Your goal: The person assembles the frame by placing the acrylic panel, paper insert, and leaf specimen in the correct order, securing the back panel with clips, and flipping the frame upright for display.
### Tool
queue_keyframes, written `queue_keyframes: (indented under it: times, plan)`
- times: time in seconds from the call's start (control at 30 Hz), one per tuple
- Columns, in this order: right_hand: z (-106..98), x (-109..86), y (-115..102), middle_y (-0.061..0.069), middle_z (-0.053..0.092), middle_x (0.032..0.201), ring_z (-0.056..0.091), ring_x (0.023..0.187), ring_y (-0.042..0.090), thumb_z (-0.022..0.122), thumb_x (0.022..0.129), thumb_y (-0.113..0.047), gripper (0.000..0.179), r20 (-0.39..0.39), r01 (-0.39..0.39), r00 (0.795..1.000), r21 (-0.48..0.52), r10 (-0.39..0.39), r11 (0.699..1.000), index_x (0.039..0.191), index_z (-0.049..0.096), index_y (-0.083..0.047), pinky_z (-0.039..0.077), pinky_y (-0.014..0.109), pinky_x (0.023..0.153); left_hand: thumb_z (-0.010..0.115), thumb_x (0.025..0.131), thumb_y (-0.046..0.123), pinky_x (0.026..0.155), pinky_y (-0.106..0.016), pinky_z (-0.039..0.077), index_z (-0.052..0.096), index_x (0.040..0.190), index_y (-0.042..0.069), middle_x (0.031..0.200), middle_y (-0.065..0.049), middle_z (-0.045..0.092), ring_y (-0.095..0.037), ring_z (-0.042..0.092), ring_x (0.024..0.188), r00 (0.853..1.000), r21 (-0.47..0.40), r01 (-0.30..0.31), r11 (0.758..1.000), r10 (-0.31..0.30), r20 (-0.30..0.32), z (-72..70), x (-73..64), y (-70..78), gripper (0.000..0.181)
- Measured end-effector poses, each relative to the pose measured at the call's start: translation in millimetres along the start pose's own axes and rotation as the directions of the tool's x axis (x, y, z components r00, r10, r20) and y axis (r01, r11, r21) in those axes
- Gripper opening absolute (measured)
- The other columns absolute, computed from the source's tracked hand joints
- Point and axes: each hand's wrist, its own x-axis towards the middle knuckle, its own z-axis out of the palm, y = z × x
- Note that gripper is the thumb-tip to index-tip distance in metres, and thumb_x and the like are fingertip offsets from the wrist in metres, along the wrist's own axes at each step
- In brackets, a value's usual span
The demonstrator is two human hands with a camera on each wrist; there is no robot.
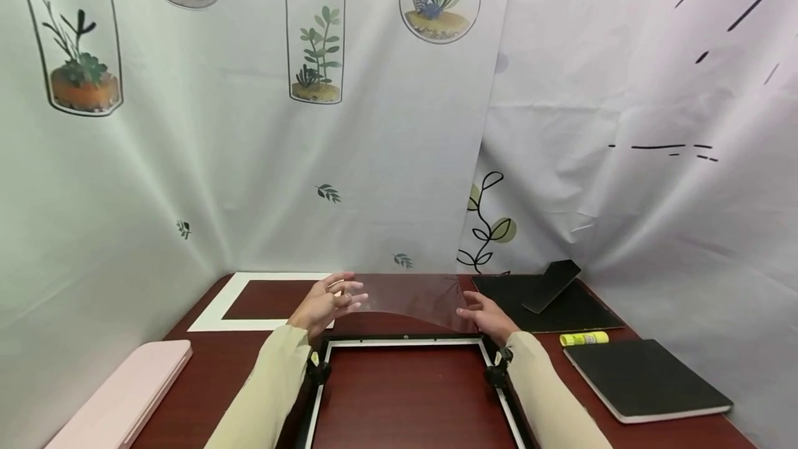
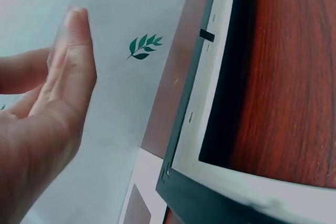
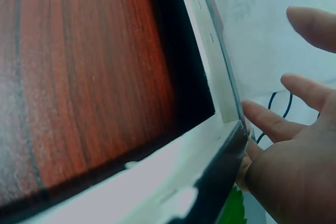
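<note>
A clear plastic sheet [image 1: 405,296] spans the space between both hands beyond the frame, its near edge bowed. My left hand [image 1: 330,303] holds its left edge between thumb and fingers; in the left wrist view that hand [image 2: 58,108] shows fingertips blurred behind a translucent edge. At the sheet's right edge, my right hand [image 1: 489,316] touches it with spread fingers. The right wrist view shows this hand [image 3: 294,150] with fingers extended and apart. Below both wrists lies a black picture frame [image 1: 405,340] with a white inner lip, its far corners beside the forearms.
A white mat board [image 1: 215,310] lies at back left. The black backing board [image 1: 501,296] with its stand flap [image 1: 551,286] is at back right. Nearby are a yellow glue stick [image 1: 584,339], a black notebook [image 1: 648,376] and, at left, a pink folded case [image 1: 125,393].
</note>
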Motion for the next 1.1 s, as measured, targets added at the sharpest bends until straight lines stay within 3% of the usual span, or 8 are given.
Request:
queue_keyframes:
  times: [0.07,0.2,0.37,0.47,0.6,0.87,0.97,1.1]
  plan:
    - [1,-1.3,-1,0.03,0.047,0.148,0.052,0.13,0.046,0.063,0.098,-0.02,0.064,0.002,0.008,1.0,-0.001,-0.008,1.0,0.154,0.035,-0.005,0.046,0.06,0.103,0.044,0.095,-0.016,0.096,-0.032,0.057,0.029,0.153,-0.001,0.126,-0.006,0.061,-0.016,0.071,0.108,1.0,-0.008,-0.012,1.0,0.012,-0.011,-2.7,-2.4,-1.7,0.061]
    - [2,-5.0,-2,0.03,0.047,0.147,0.062,0.12,0.038,0.062,0.097,-0.012,0.064,0.002,0.044,0.999,0.051,-0.044,0.998,0.155,0.035,-0.006,0.054,0.053,0.095,0.042,0.098,-0.013,0.091,-0.027,0.058,0.029,0.153,-0.001,0.131,-0.01,0.06,-0.011,0.072,0.103,0.999,-0.022,-0.033,0.999,0.033,-0.021,-8.5,-7.4,-5.3,0.059]
    - [-3,-9.2,-5,0.031,0.041,0.152,0.07,0.107,0.03,0.059,0.098,-0.005,0.064,0.017,0.106,0.994,0.151,-0.11,0.983,0.156,0.031,-0.005,0.06,0.043,0.084,0.045,0.097,-0.012,0.094,-0.03,0.057,0.025,0.155,0.0,0.134,-0.011,0.058,-0.013,0.072,0.107,0.999,0.003,-0.038,0.999,0.038,0.02,-15.9,-16.0,-6.0,0.062]
    - [-8,-10.6,-6,0.028,0.04,0.154,0.07,0.103,0.025,0.06,0.098,-0.005,0.067,0.021,0.113,0.993,0.173,-0.118,0.978,0.157,0.03,-0.008,0.058,0.033,0.072,0.047,0.096,-0.013,0.095,-0.033,0.058,0.024,0.155,-0.001,0.13,-0.007,0.059,-0.015,0.071,0.109,0.997,0.056,-0.026,0.998,0.022,0.069,-21.1,-23.7,-4.4,0.064]
    - [-14,-12.5,-8,0.023,0.044,0.154,0.064,0.102,0.022,0.068,0.091,-0.004,0.075,0.005,0.129,0.991,0.131,-0.131,0.983,0.156,0.033,-0.013,0.047,0.027,0.058,0.049,0.095,-0.013,0.092,-0.037,0.059,0.024,0.154,-0.004,0.133,-0.016,0.057,-0.018,0.071,0.109,0.991,0.125,-0.019,0.992,0.002,0.136,-27.5,-36.8,-2.4,0.064]
    - [-14,-26.8,-12,0.022,0.039,0.157,0.063,0.08,0.019,0.068,0.085,0.005,0.085,0.066,0.151,0.984,0.201,-0.167,0.968,0.158,0.03,-0.013,0.056,0.031,0.071,0.061,0.088,-0.008,0.078,-0.034,0.06,0.02,0.157,0.001,0.126,-0.016,0.058,-0.026,0.073,0.106,0.97,0.258,-0.012,0.966,-0.051,0.237,-30.7,-56.6,9.3,0.081]
    - [-16,-34.9,-11,0.022,0.04,0.157,0.064,0.087,0.021,0.069,0.085,0.001,0.085,0.085,0.171,0.978,0.179,-0.188,0.969,0.159,0.029,-0.014,0.054,0.03,0.076,0.064,0.088,-0.005,0.075,-0.035,0.062,0.014,0.159,0.003,0.131,-0.022,0.054,-0.024,0.075,0.102,0.959,0.272,-0.008,0.962,-0.071,0.276,-31.0,-59.9,13.8,0.087]
    - [-17,-49.2,-9,0.02,0.045,0.155,0.064,0.094,0.022,0.073,0.084,-0.005,0.085,0.092,0.181,0.976,0.153,-0.196,0.972,0.158,0.031,-0.017,0.052,0.028,0.081,0.064,0.092,0.0,0.074,-0.036,0.062,0.012,0.159,0.003,0.133,-0.024,0.054,-0.023,0.075,0.101,0.958,0.314,-0.04,0.949,-0.053,0.282,-33.0,-64.1,18.5,0.086]
